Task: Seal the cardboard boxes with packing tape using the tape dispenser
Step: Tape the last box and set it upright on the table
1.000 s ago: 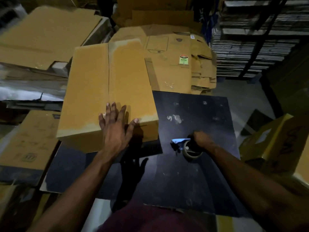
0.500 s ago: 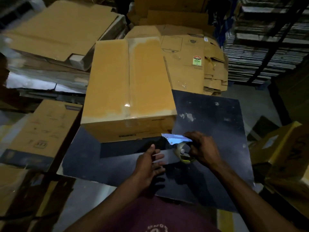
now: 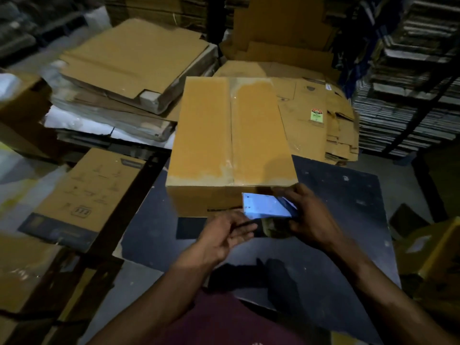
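right hand (image 3: 310,215) grips tape dispenser (image 3: 267,207) at near face of closed box (image 3: 231,145) on tabletop (image 3: 348,220); left hand (image 3: 227,235) loosely open beside dispenser

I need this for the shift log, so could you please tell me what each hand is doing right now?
Left hand: open, fingers relaxed beside the tape dispenser, holding nothing.
Right hand: grips the tape dispenser.

On the dark tabletop (image 3: 348,207) a closed cardboard box (image 3: 231,135) sits — before its near face the right hand (image 3: 308,220) grips a blue tape dispenser (image 3: 267,206), the left hand (image 3: 224,235) reaching beside it.
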A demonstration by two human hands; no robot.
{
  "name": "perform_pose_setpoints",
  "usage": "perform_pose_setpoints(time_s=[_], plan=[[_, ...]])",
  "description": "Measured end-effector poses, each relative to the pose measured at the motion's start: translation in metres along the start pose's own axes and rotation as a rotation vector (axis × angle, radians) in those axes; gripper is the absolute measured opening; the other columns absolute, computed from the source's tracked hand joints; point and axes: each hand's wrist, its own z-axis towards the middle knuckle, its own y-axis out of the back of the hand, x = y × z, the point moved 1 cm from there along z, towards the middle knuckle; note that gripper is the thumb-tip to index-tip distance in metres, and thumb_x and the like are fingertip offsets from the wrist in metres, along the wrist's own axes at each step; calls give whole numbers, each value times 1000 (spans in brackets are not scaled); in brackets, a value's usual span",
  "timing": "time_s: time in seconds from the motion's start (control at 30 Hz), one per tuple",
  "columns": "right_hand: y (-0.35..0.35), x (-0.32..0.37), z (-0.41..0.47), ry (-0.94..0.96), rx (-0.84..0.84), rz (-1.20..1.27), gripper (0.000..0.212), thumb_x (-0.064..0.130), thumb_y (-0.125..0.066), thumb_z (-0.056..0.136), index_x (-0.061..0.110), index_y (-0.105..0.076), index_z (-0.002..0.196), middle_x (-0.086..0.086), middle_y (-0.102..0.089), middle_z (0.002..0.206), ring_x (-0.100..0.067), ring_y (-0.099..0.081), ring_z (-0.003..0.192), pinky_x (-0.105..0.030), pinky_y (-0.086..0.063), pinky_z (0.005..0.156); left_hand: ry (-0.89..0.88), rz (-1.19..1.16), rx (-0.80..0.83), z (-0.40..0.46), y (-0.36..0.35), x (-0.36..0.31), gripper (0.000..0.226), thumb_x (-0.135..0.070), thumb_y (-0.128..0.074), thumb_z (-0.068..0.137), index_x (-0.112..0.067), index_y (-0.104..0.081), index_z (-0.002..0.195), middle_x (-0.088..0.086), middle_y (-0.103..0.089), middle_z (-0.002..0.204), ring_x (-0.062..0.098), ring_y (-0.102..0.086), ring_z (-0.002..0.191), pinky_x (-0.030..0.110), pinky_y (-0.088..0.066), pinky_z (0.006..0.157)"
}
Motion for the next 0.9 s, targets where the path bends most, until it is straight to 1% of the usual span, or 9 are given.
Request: perform_pose_setpoints(time_s=[0.13,0.23,0.37,0.43,0.5,0.57,0.63,0.77,0.9], plan=[[0,45,35,116,142,-109,72,66,-76,76,37,-54,139,7,-45,113,-20,-60,90,-35,-49,72,-235,335,-146,-7,33,-53,14,3,-57,100,8,-68,107,15,-77,77,19,-75,61,27,-61,52],[-4,82,69,192,189,-187,64,64,-68,79,40,-49,135,6,-57,121,-28,-64,99,-41,-53,72,-349,413,-263,-15,61,-95,12,6,-60,97,7,-71,93,16,-75,71,21,-73,57,35,-65,56],[4,107,111,251,224,-186,67,61,-76,80,44,-44,136,7,-67,123,-25,-64,105,-45,-56,78,-418,344,-351,-21,109,-142,7,9,-63,95,11,-69,97,23,-69,72,22,-64,50,27,-56,48],[16,103,126,255,269,-172,73,69,-71,77,49,-42,141,8,-64,129,-24,-64,108,-44,-56,78,-431,274,-319,-21,134,-153,9,10,-61,96,12,-67,91,21,-64,69,22,-57,55,27,-49,48],[21,99,136,256,344,-234,80,75,-63,77,57,-32,149,9,-62,131,-24,-62,108,-42,-54,76,-343,282,-197,-19,148,-156,10,9,-58,99,11,-65,93,16,-62,68,20,-53,59,28,-42,50],[17,104,141,272,393,-382,79,73,-61,85,63,-21,152,9,-58,114,-22,-58,99,-37,-44,68,-251,270,-174,-12,157,-153,11,3,-58,99,8,-66,97,13,-65,70,19,-55,59,29,-45,53],[10,116,146,264,412,-450,75,66,-61,90,62,-20,153,5,-51,102,-19,-52,91,-35,-36,64,-241,221,-234,-1,162,-151,11,-8,-65,97,0,-72,100,10,-68,72,19,-57,59,31,-51,56],[-7,132,154,277,427,-539,74,57,-59,96,55,-19,158,1,-48,102,-18,-48,85,-36,-41,63,-369,317,-434,19,173,-146,20,-18,-81,91,0,-75,94,5,-67,65,17,-51,52,30,-52,53],[-19,138,157,297,434,-582,71,53,-59,99,53,-20,158,0,-49,105,-21,-55,90,-36,-43,67,-404,357,-489,32,181,-140,20,-19,-79,92,-5,-68,82,4,-65,67,19,-51,61,30,-52,53]])
